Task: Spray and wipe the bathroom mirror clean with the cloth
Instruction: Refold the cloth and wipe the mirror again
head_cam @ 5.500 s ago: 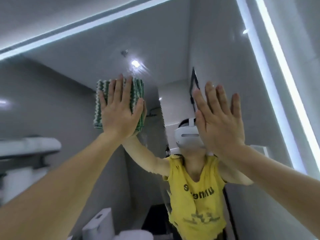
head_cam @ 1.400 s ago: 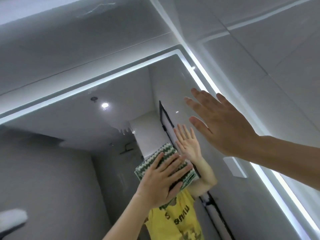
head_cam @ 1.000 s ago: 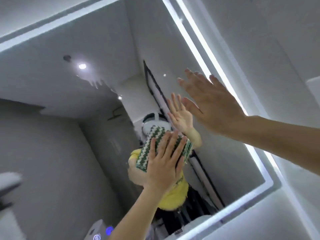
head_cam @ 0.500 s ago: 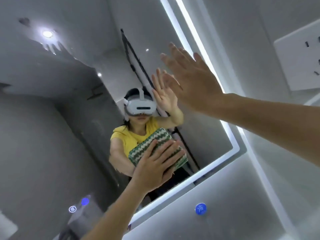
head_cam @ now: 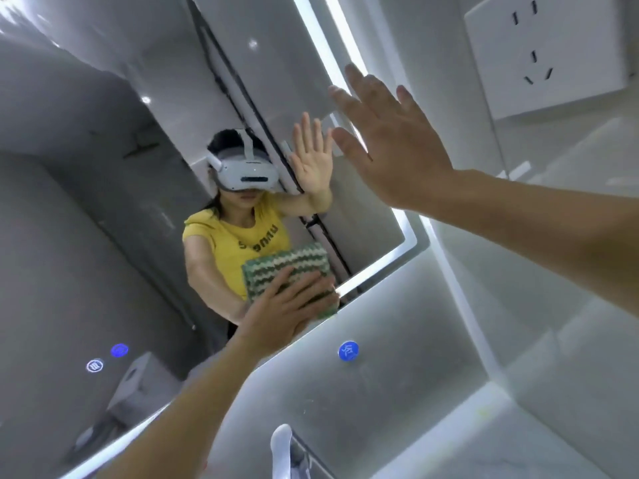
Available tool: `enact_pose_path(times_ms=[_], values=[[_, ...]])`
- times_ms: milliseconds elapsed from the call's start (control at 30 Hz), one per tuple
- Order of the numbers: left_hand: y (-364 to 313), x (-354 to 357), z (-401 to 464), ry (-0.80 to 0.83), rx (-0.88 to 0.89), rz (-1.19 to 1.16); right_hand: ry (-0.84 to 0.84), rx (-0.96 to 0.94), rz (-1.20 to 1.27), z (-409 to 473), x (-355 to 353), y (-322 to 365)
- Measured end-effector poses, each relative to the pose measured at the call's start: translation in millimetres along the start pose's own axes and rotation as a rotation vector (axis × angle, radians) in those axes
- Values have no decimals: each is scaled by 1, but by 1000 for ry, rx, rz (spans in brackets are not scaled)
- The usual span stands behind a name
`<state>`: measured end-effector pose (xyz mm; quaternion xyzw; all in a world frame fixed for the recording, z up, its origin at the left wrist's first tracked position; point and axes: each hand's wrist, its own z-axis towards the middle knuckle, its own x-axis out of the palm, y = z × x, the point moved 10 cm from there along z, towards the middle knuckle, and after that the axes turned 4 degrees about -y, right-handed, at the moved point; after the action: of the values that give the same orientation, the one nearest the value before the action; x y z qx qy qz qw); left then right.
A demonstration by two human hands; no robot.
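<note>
Left hand (head_cam: 276, 312) presses the green cloth (head_cam: 290, 271) flat on the mirror (head_cam: 103, 202); right hand (head_cam: 390, 146) spread beside it

On my feed I see a white wall socket (head_cam: 546, 53) at the upper right, mounted on the pale tiled wall (head_cam: 570, 305) beside the lit glass. A round blue button (head_cam: 348, 351) glows on the frosted band under it, and two more glowing icons, one blue (head_cam: 119, 350) and one white (head_cam: 94, 366), sit at the lower left. A white faucet tip (head_cam: 281, 440) pokes in from the bottom edge.
</note>
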<state>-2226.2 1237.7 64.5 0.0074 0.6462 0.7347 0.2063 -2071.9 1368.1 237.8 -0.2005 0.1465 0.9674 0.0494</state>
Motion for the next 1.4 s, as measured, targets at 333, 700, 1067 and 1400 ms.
enact_pose_path(times_ms=[333, 700, 1067, 1400], values=[[102, -32, -52, -56, -457, 63, -1, -63, 76, -2, 9, 29], [30, -8, -131, 54, -546, -58, 48, -137, 174, -9, 38, 72], [17, -4, -204, 86, -444, -125, 80, -264, 201, -10, 62, 125], [60, -17, -300, 98, -808, -57, 132, -373, 191, -31, 95, 220]])
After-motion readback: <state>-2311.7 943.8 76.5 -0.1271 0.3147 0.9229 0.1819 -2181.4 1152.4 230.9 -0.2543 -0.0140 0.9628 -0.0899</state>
